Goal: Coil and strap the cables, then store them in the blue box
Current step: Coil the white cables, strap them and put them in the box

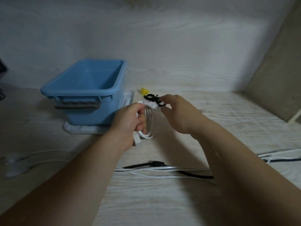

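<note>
My left hand [129,121] grips a coiled white cable [150,123] upright above the table, just right of the blue box [84,88]. One white plug end sticks out below my palm, another at the coil's top. My right hand [177,111] reaches over to the coil's top and pinches a black strap [160,104] there. More black straps [150,97] lie on the table just behind my fingers. The blue box looks empty inside.
Loose white cables [162,168] and a black cable [156,163] lie across the table near me, running off to the right. A yellow object [144,91] sits behind the straps. A white lid [81,128] lies under the box. White items [16,163] rest at the left.
</note>
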